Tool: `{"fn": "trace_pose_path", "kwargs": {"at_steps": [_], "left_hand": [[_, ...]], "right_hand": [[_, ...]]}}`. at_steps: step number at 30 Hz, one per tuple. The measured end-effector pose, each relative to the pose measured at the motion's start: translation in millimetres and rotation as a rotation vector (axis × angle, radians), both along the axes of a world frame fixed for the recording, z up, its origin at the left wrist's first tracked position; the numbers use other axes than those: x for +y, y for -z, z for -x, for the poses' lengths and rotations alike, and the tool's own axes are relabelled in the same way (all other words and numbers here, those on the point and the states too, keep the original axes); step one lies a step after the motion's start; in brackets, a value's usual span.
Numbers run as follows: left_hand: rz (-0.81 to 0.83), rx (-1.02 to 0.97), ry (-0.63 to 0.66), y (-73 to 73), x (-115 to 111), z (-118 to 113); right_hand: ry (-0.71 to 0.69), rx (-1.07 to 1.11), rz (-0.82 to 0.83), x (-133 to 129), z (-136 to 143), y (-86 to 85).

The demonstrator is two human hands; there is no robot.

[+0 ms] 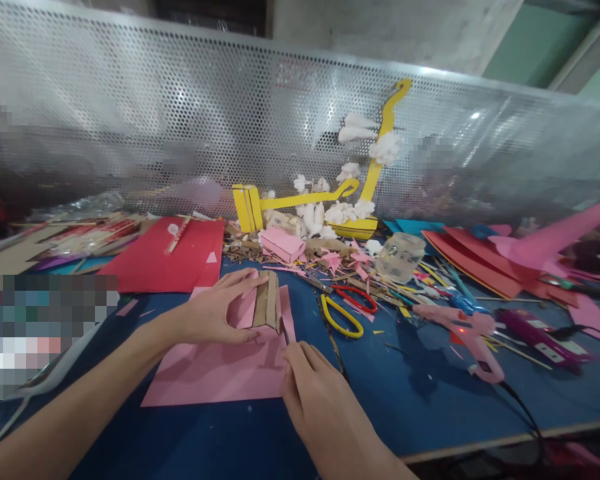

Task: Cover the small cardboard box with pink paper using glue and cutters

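Note:
A pink sheet of paper point(205, 380) lies flat on the blue table. On its upper part sits a small box-shaped piece of brown cardboard point(267, 303), with pink paper along its left side. My left hand point(210, 310) spans the piece from the left, thumb at the near edge and fingers at the far edge, closed on it. My right hand point(320, 393) is closed in a pinch just right of the cardboard. It grips a thin tool point(287, 335) whose dark tip points at the cardboard's lower right edge; the fingers hide the rest, so its kind is unclear.
Yellow-handled scissors point(343, 317) and red-handled scissors point(356, 299) lie right of the sheet. Farther right are a pink glue gun point(467, 337) and a purple one point(543, 340). Behind are paper scraps, a pink box point(283, 245), yellow models point(247, 208) and a perforated metal panel point(180, 120).

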State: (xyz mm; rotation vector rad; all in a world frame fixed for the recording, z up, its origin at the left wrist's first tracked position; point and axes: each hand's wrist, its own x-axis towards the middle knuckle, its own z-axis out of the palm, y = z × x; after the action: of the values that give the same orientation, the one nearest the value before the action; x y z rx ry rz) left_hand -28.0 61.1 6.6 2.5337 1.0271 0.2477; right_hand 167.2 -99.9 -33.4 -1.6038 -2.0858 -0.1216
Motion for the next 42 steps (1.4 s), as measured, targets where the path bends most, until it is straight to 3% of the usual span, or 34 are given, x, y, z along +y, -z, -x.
{"fn": "trace_pose_path", "kwargs": {"at_steps": [5,16,32,36,39,42], "left_hand": [[0.019,0.003,0.006,-3.6,-1.9,0.0],[0.05,0.023,-0.009,-5.4,-1.9,0.0],[0.012,-0.009,0.02,-5.1,-1.7,0.6],[0.022,-0.001,0.016,-5.1,-1.7,0.7],[0.011,-0.001,0.022,-2.9,-0.4,1.1],[-0.003,-0.012,0.039,-0.6,1.2,1.5]], "right_hand": [[-0.02,0.036,-0.064,-10.5,3.2,2.3],[-0.074,0.072,-0.005,-36.2,0.0,9.4],[-0.092,0.031,0.069,-46.8,-6.6,18.0],[-0.111,0.12,0.092,-47.7,-8.5,6.2],[-0.109,0.325,0.133,-45.2,-21.5,-16.5],[0.003,0.501,0.099,-36.3,-49.7,-41.3]]}}
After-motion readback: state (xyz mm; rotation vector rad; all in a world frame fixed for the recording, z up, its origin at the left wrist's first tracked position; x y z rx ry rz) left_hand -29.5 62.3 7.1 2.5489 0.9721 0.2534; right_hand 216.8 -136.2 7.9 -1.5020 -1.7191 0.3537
